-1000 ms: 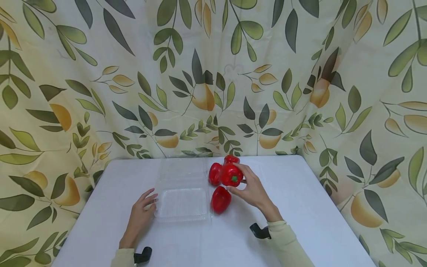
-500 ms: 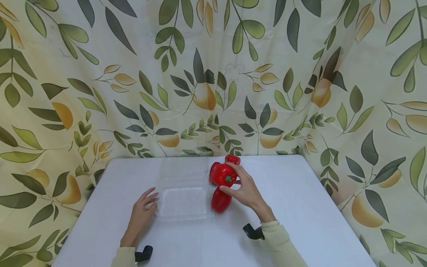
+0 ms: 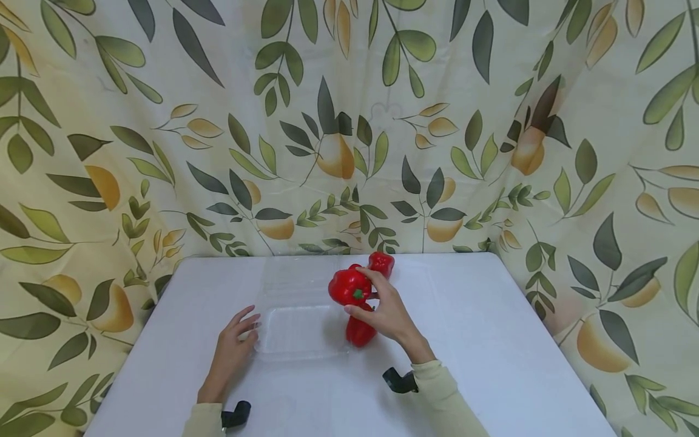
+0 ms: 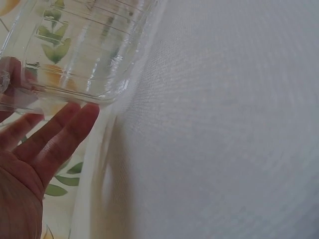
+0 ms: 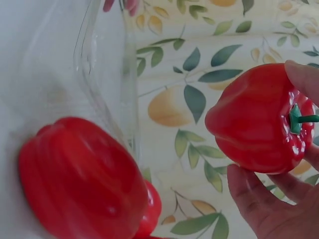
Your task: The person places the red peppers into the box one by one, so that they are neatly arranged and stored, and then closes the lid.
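Observation:
My right hand holds a red bell pepper between thumb and fingertips, off the table near the right rim of a clear plastic clamshell container. In the right wrist view the same bell pepper has its green stem towards the palm. My left hand is at the container's left side. Its fairly straight fingers touch the clear wall in the left wrist view, and part of the hand shows through the plastic. Another red bell pepper lies just below my right hand.
One more red pepper lies near the far table edge, and a further one is mostly hidden behind the held pepper. The container's lid lies folded back on the white table. A leaf-patterned curtain hangs behind.
My right hand has carried the held pepper leftward, from above the other peppers towards the container's right rim. My left hand stays at the container's side.

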`<state>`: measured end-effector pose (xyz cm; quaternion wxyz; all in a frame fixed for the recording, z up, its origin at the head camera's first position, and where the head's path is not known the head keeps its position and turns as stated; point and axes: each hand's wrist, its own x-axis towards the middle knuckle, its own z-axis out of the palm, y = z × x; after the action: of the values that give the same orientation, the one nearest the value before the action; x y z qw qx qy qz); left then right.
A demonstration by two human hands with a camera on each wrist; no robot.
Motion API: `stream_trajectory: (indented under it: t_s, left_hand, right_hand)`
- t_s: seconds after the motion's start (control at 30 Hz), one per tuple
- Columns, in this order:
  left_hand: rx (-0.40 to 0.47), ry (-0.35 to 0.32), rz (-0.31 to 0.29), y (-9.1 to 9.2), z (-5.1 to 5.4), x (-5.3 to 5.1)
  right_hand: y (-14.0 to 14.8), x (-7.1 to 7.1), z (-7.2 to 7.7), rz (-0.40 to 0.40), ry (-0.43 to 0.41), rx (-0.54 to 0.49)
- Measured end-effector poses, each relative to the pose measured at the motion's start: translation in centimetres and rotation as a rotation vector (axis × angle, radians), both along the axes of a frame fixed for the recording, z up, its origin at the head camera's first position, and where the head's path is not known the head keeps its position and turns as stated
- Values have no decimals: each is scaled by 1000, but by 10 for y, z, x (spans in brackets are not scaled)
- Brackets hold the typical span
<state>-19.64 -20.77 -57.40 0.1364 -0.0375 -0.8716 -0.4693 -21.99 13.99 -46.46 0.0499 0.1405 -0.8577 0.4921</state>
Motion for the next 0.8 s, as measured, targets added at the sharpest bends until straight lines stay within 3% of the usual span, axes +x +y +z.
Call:
stream_trajectory:
  t_s: [0.37,0.8]
  left_hand:
    - [17,-80,16,1,5,1]
    - [27,-55,7,1,6,1]
  right_hand:
    - [-16,-1,-2,30,-65,-80]
    - [-30,-6,-19,89,-58,-93]
